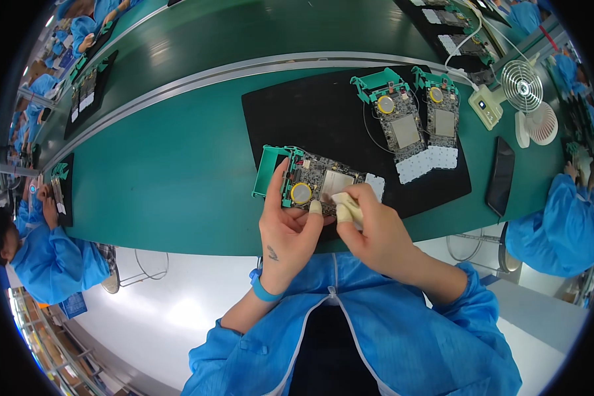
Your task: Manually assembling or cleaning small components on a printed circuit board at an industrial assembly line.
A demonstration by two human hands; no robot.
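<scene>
A circuit board point(313, 173) with a green plastic bracket on its left end and a round yellow-rimmed coin cell lies tilted over the near edge of a black mat point(297, 112). My left hand point(288, 228) grips this board, index finger along the bracket, capped thumb on the near edge. In my right hand point(383, 231) a small pale cloth point(351, 206) is pinched, pressed against the board beside its silver metal shield. Finger cots cover some fingertips. My right fingers partly hide the board's white end.
Two similar circuit boards point(402, 125) point(443, 119) lie at the mat's right. Beyond them are a small fan point(521, 86) with a pale base, a white fan point(541, 124) and a black phone point(500, 177). A metal rail point(198, 78) crosses behind. People in blue sit at both sides.
</scene>
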